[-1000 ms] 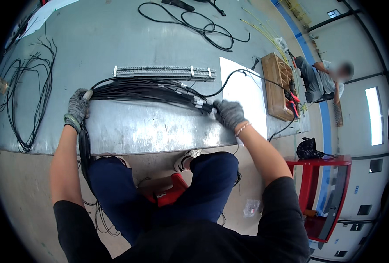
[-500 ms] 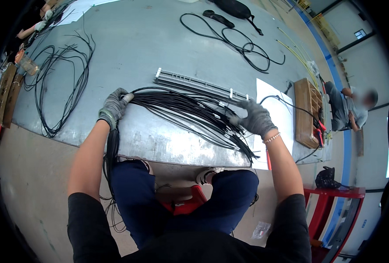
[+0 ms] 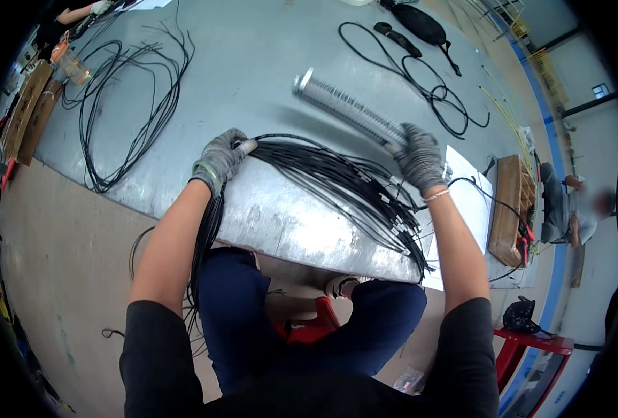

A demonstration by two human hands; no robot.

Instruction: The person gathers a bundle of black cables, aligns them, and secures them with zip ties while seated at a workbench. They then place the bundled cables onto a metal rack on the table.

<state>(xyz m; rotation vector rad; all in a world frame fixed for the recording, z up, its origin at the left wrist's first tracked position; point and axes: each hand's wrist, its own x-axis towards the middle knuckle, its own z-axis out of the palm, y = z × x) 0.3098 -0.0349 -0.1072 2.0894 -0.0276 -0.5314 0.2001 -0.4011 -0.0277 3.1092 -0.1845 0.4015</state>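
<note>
A thick bundle of black cables (image 3: pixel 330 169) fans out across the metal table, and several of its right-hand ends carry small white labels. My left hand (image 3: pixel 221 161), in a grey glove, is closed round the bundle's left end; the rest of the cables hang over the table's front edge. My gloved right hand (image 3: pixel 422 159) grips the right end of a long grey ribbed strip, seemingly a terminal strip (image 3: pixel 351 109). It is tilted, its far left end raised off the table, and it looks slightly blurred.
Looped black wires (image 3: pixel 131 111) lie at the left and a black cable (image 3: pixel 431 90) at the far right. White paper (image 3: pixel 462 209) and a wooden box (image 3: pixel 510 209) with red-handled tools are on the right. A bottle (image 3: pixel 72 66) stands far left. Other people are at both sides.
My right hand has taken hold of the terminal strip and lifted it off the table behind the cables. My left hand keeps its grip on the bundle. The view has shifted.
</note>
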